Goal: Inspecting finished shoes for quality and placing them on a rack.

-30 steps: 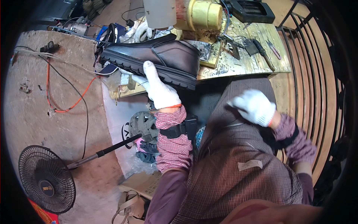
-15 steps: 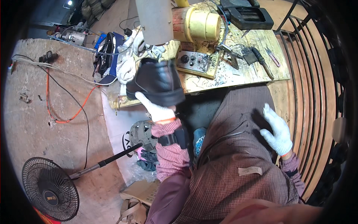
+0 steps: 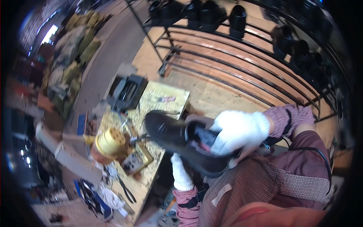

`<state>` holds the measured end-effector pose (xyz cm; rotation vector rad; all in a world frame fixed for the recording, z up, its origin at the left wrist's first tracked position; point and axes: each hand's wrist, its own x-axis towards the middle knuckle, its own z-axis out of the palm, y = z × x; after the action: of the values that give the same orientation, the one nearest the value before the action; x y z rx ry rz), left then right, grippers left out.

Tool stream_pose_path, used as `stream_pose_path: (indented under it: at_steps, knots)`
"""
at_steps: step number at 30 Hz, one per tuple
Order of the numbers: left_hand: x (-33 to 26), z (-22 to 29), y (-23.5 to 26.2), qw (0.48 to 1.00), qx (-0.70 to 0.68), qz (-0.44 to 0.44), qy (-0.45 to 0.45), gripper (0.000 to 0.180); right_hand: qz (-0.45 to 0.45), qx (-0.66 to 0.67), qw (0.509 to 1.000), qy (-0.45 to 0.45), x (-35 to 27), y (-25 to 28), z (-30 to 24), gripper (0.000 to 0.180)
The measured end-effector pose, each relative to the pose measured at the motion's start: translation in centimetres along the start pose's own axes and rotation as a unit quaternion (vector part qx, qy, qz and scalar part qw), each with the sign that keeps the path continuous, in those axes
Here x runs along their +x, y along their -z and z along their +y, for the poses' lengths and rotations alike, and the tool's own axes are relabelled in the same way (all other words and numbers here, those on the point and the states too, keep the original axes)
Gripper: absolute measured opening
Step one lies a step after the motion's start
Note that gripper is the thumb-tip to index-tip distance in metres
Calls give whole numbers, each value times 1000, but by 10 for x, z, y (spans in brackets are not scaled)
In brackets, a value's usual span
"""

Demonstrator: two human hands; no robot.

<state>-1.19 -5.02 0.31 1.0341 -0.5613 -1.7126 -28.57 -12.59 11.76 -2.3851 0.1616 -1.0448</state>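
Behind, shoe rack (image 3: pixel 242 64) now; both hands newly on black shoe (image 3: pixel 177 142).

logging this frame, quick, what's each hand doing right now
left hand: under the black shoe, supporting it; grip hidden.
right hand: closed on the shoe's opening.

Both gloved hands, left hand (image 3: pixel 180 174) and right hand (image 3: pixel 237 131), hold a black shoe (image 3: pixel 177 142).

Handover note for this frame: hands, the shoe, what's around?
Left hand, white glove: under the black leather shoe, supporting its sole.
Right hand, white glove: gripping the shoe at its opening, fingers at the heel end.
Shoe: held in the air above the lap, toe toward the cluttered wooden workbench.
Nearby: yellow round machine part on the bench; black metal rack with more black shoes on it behind.
Shoe's finish state can't be told.
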Motion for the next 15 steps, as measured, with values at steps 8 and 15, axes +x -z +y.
stream_pose_path:
  at_steps: [8,15]
  knots:
    - [26,-5,-6,997,67,-46,1,86,110,-553,738,-371,-79,134,-61,45]
    - [11,2,25,996,66,62,5,85,51,-589,544,-596,-146,259,36,45]
